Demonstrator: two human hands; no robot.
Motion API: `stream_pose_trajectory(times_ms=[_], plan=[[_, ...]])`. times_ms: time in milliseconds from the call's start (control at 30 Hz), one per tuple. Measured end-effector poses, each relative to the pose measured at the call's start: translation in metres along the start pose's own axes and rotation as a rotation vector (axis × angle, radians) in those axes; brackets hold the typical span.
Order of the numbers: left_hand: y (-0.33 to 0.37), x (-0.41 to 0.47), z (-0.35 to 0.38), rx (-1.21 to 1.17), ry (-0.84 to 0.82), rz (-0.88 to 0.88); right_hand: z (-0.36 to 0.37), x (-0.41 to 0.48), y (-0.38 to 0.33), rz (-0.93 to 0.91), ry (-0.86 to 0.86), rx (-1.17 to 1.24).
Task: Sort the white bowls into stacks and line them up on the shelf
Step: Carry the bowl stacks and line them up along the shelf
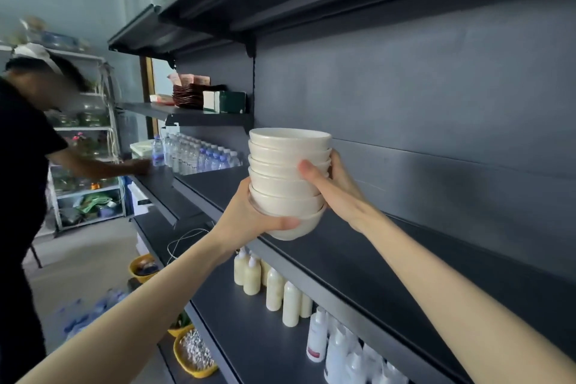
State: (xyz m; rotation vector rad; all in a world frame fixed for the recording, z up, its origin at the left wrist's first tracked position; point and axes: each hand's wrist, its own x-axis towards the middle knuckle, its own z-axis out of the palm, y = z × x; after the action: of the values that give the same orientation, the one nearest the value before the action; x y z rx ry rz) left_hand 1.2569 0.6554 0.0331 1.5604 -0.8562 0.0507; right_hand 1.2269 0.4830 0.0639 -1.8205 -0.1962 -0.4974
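Note:
A stack of several white bowls [288, 178] is held up in the air over the front edge of a dark grey shelf [389, 252]. My left hand [249, 215] cups the bottom bowl from below and the left, with the thumb curled across its front. My right hand [333, 187] grips the right side of the stack, thumb pressed on the middle bowls. The stack leans slightly to the left. The shelf board behind and to the right of the bowls is bare.
Water bottles [193, 154] fill the far left end of the same shelf. Cream bottles [274, 287] and white pump bottles [343, 352] stand on the lower shelf. A person in black [21, 165] works at the left. Yellow baskets [193, 355] sit on the floor.

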Motion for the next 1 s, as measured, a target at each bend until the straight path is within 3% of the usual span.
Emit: stream_pose_trajectory(times_ms=[300,667,1000], plan=[[-0.115,0.132,-0.099,-0.062,-0.216,0.009,0.064,0.132,0.066,0.082,0.224,-0.074],[-0.244,0.270,-0.138,-0.195,-0.413,-0.034,0.082,0.259,0.155,0.143,0.350,-0.151],[-0.313,0.368,-0.179,-0.211,-0.586,-0.049,0.106,0.354,0.203,0.169,0.447,-0.209]])
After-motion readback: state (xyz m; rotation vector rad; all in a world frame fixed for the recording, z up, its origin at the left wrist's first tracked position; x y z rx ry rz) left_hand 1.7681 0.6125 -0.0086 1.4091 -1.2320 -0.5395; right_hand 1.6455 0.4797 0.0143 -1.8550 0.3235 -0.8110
